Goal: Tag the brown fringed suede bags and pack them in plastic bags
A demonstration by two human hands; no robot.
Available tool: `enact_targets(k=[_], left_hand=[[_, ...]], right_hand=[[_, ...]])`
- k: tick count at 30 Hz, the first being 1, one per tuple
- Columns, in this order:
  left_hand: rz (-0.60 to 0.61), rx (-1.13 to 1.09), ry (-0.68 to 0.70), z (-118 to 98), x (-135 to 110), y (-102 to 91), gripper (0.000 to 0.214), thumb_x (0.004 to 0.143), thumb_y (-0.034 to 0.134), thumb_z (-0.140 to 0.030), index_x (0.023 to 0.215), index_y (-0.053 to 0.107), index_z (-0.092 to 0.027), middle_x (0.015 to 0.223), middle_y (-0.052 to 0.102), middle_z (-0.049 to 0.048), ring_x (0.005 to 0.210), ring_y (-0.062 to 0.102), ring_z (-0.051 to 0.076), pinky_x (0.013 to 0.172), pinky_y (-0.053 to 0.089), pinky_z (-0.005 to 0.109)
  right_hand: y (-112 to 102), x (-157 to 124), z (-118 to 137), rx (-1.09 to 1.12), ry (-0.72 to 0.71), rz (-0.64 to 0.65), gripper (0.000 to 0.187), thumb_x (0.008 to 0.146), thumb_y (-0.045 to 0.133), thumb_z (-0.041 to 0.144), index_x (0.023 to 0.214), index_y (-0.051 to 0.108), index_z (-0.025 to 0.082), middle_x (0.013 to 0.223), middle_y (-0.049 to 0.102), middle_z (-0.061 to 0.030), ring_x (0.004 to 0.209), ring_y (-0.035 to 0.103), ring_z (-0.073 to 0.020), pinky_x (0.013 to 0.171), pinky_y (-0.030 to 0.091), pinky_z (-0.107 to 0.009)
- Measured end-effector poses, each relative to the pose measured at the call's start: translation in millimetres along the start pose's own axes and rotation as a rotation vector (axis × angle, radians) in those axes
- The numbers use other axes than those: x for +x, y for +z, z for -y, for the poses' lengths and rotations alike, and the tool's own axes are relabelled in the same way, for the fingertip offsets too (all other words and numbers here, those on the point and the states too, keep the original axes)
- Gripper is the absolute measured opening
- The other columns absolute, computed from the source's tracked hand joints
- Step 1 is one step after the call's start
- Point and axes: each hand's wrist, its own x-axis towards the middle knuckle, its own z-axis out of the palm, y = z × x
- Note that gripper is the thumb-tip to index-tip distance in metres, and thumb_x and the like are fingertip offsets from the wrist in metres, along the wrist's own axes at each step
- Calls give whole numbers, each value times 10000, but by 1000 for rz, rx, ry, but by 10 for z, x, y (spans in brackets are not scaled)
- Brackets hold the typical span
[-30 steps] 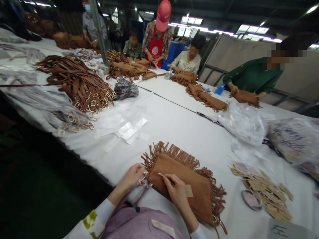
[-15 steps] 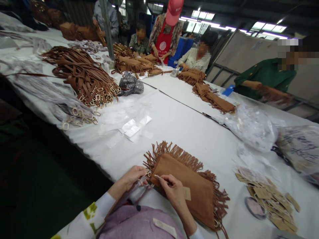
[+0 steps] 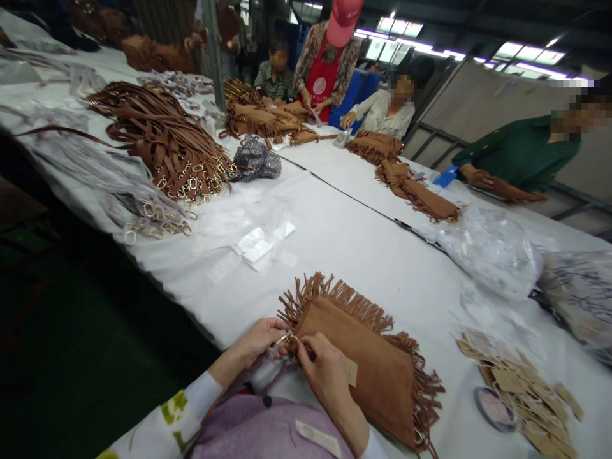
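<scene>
A brown suede bag with fringe along its edges lies flat on the table in front of me. My left hand is closed on a gold metal clasp at the bag's near left corner, partly wrapped in clear plastic. Right beside it, my right hand pinches a pale tag cord close against the clasp. A small tan hang tag rests on the bag, partly behind my right hand. Whether the cord passes through the metal is too small to tell.
A pile of tan tags and a roll of tape lie to the right. Clear plastic bags sit beyond them. Brown straps are heaped at left. Several co-workers stand or sit around the far side, near more fringed bags.
My right hand has moved left with the cord, from over the bag to the clasp in my left hand. The co-worker in green has lowered the brown piece onto the table.
</scene>
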Motion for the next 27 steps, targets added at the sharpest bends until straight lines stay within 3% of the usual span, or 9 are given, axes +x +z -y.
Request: enact_targets(k=[7,14,20,23,27], left_hand=[[80,-5,-6,-51,-38,-11,448,638,771,-363,985,622,-122,717,685,39,556,603,122,550,445,228],[174,36,4,-153,-78,10,359,640,769,-375,876,693,-115,664,659,23,544,557,90,570,436,209],[52,105,31,-85,-20,36,335,648,731,-422,757,624,-123,597,638,22,501,548,120,511,404,233],[-58,139,131,-111,0,28,321,717,660,-456,779,561,-157,596,608,-6,515,535,124,512,390,239],[-147,171,311,-295,-28,11,322,790,588,-496,789,533,-178,729,606,-6,703,566,129,657,430,242]], right_hand=[[-4,75,28,-114,-32,81,204,864,513,223,738,675,222,701,623,-17,640,590,-137,580,335,-241],[21,178,51,-111,-52,187,263,914,463,244,787,693,237,741,627,-24,660,593,-137,583,353,-230],[81,165,-24,30,-18,195,283,940,431,286,846,695,240,762,618,-30,697,598,-150,624,403,-228],[45,163,-77,71,-17,161,237,932,447,280,895,676,231,810,646,-41,735,609,-161,667,424,-240],[-61,251,-74,99,-34,147,244,922,442,267,877,678,225,814,675,-47,764,613,-177,713,424,-268]])
